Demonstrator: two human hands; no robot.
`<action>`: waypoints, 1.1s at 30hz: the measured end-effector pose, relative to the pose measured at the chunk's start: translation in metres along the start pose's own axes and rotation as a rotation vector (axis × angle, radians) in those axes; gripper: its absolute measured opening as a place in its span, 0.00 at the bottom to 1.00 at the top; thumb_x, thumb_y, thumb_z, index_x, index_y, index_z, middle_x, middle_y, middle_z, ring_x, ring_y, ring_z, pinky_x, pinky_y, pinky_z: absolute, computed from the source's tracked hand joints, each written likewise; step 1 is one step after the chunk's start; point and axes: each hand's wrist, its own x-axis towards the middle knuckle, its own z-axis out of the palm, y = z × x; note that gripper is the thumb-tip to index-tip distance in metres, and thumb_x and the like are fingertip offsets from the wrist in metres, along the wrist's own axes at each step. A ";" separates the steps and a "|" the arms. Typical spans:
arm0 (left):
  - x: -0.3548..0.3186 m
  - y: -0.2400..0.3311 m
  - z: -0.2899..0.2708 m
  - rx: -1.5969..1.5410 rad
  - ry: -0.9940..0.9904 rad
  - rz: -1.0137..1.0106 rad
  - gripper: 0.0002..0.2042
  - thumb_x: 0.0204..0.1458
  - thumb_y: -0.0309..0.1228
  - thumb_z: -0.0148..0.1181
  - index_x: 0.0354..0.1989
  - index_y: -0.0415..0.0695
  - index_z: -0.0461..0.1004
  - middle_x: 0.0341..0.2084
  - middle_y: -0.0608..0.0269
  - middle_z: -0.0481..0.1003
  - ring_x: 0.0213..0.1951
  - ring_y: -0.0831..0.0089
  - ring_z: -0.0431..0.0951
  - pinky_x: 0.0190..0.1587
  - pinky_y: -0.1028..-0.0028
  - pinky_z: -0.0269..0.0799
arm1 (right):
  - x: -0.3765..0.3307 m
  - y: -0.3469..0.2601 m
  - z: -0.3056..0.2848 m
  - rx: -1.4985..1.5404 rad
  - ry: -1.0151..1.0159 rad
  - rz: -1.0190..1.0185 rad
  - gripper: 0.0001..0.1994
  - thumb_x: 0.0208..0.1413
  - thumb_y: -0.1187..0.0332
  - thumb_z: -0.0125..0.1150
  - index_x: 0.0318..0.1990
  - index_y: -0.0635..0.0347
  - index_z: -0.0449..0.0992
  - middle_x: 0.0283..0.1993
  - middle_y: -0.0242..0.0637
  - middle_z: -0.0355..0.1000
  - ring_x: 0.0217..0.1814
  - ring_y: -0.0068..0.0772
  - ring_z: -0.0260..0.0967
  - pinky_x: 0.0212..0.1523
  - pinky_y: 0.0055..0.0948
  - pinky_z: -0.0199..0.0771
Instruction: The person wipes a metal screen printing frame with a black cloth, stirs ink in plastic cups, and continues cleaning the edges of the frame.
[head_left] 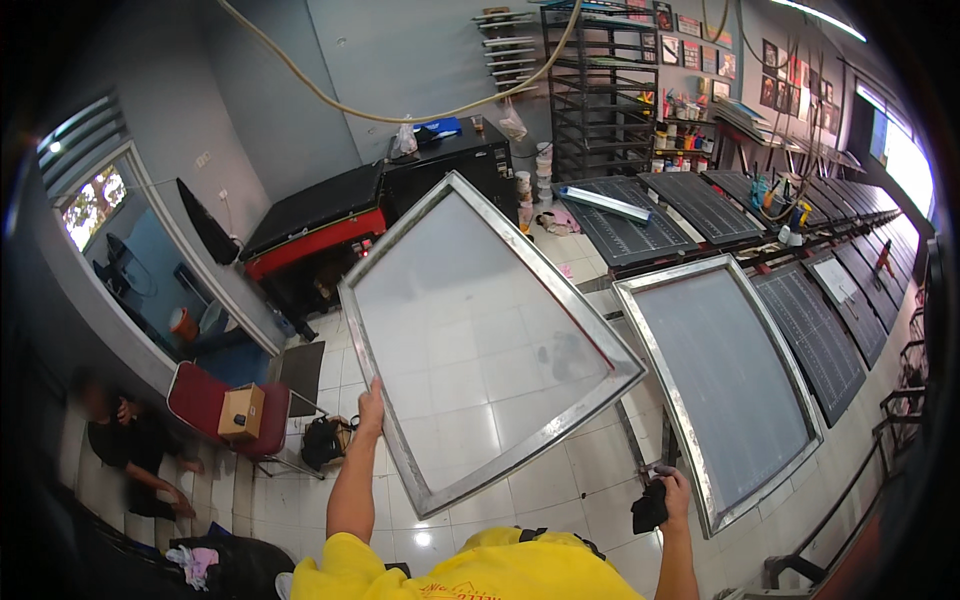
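First, at far left, a seated person (125, 435) in dark clothing; next, a red chair (196, 387) bearing an open-looking cardboard box (241, 412); then the wearer's left hand (370, 408), clamped on the lower left side of a large metal-framed screen (460, 310); this screen is held tilted at centre, above the pale tiled floor (545, 500), its translucent mesh showing a dark smudge toward the right corner; a yellow shirt (480, 572) shows at the lower edge; farther right, the wearer's right hand (677, 496) is closed on a bundled black cloth (649, 508), apart from the held screen; just beside this hand, a second framed screen (722, 375) leans at a slant, its support unclear; beyond it, dark gridded boards (808, 335) extend in rows.
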 end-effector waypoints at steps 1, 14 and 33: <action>-0.002 0.009 0.004 0.070 0.034 0.027 0.33 0.56 0.53 0.52 0.41 0.23 0.71 0.33 0.46 0.76 0.35 0.64 0.76 0.39 0.66 0.70 | -0.003 -0.007 -0.001 -0.058 0.047 -0.034 0.10 0.52 0.77 0.47 0.37 0.66 0.75 0.29 0.34 0.71 0.31 0.25 0.70 0.32 0.24 0.72; -0.063 0.078 0.006 0.382 0.121 0.267 0.29 0.57 0.50 0.52 0.38 0.26 0.72 0.30 0.42 0.76 0.35 0.55 0.76 0.41 0.64 0.70 | 0.020 -0.116 0.074 -0.651 -0.192 -0.288 0.19 0.57 0.60 0.58 0.46 0.69 0.76 0.43 0.44 0.77 0.47 0.34 0.72 0.51 0.28 0.68; -0.110 0.048 0.036 0.337 0.043 0.472 0.19 0.57 0.42 0.56 0.33 0.33 0.70 0.22 0.48 0.74 0.25 0.61 0.74 0.30 0.65 0.69 | 0.053 0.054 0.053 -0.307 -0.086 0.226 0.21 0.61 0.55 0.55 0.47 0.69 0.74 0.37 0.39 0.73 0.38 0.28 0.72 0.36 0.28 0.73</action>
